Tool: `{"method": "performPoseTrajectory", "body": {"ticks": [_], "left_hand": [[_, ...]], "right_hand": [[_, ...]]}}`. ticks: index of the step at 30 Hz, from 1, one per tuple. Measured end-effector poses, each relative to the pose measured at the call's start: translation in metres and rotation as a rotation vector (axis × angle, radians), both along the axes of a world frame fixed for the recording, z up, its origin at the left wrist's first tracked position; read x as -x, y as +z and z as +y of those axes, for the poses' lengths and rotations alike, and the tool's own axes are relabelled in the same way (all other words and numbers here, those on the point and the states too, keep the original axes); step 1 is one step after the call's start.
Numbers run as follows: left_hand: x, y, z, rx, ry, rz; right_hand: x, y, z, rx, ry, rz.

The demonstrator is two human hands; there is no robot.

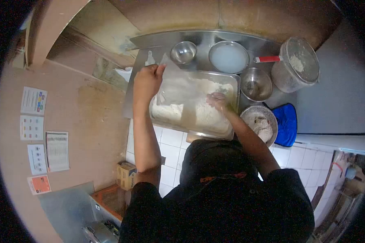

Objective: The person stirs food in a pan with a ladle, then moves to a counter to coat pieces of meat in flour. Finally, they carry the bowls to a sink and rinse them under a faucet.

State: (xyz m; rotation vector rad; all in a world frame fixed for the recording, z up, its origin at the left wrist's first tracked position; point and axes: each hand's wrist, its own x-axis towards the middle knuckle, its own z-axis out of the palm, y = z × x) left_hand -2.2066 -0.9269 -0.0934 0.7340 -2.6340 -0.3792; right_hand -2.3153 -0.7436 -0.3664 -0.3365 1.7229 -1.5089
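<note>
My left hand (148, 81) is closed at the left end of the steel tray, gripping the top edge of a thin, clear plastic bag (172, 83). The bag hangs over the left part of the tray (236, 87). White flour (209, 117) covers much of the tray's bottom. On the right side of the tray, my right hand (218, 101) is at the flour, its fingers smeared by motion. Whether those fingers hold anything cannot be made out.
Behind the tray stand a small steel bowl (183, 52) and a bowl of cloudy white liquid (229, 58). To the right are another steel bowl (255, 85), a bowl with floury pieces (261, 127), a large tub (286, 79) with a red handle (267, 59) across it, and blue fabric (287, 121).
</note>
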Motion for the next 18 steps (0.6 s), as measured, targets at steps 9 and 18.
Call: {"method": "performPoseTrajectory", "body": {"ticks": [9,18], "left_hand": [[-0.013,0.008,0.011,-0.221,0.09,0.181],[-0.029,-0.049,0.016,-0.312,0.142,0.324]], "right_hand": [[0.04,-0.026,0.022,0.127,0.037,-0.205],[0.014,-0.023,0.076,0.175,-0.041,-0.327]]}}
